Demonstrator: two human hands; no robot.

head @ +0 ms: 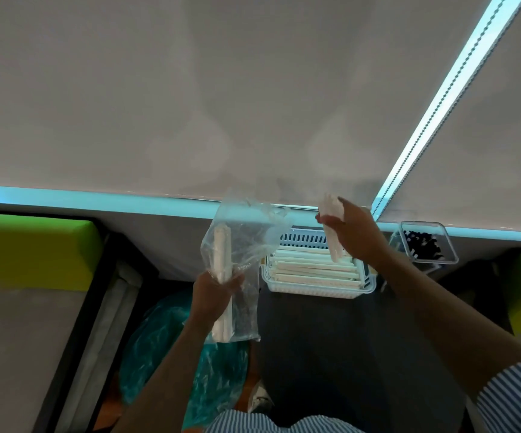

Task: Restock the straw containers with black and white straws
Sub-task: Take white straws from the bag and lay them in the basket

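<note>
Mid-restock of white straws, we judge. Our right hand (pixel 351 234) pinches a small bunch of white straws (pixel 331 220) in its fingers above the white slotted basket (pixel 315 289), already holding a layer of white straws. Left hand (pixel 213 290) grips the clear bag (pixel 240 245), a few left inside. Next: lay the bunch flat, parallel. Black straws sit in the clear tub (pixel 429 242), right of the basket.

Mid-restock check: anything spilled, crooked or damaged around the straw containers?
Nothing stands out. White straws lie neatly in the white basket, black straws sit inside the clear container, and both hands grip their loads.
</note>
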